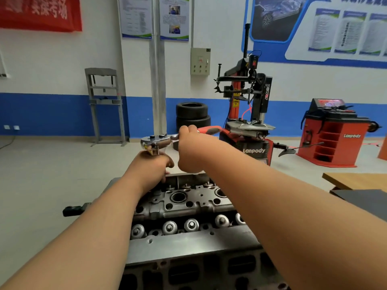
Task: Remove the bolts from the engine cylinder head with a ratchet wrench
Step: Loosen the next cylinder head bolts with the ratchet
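The left hand [151, 167] curls round the shiny stem under the head of the ratchet wrench [155, 142] — right above the far edge of the cylinder head [184, 203]. The right hand [189, 149] grips the wrench's red handle, just beside the left hand. The cylinder head lies low in the middle, under both arms. Farther right — a red tire machine [249, 114].
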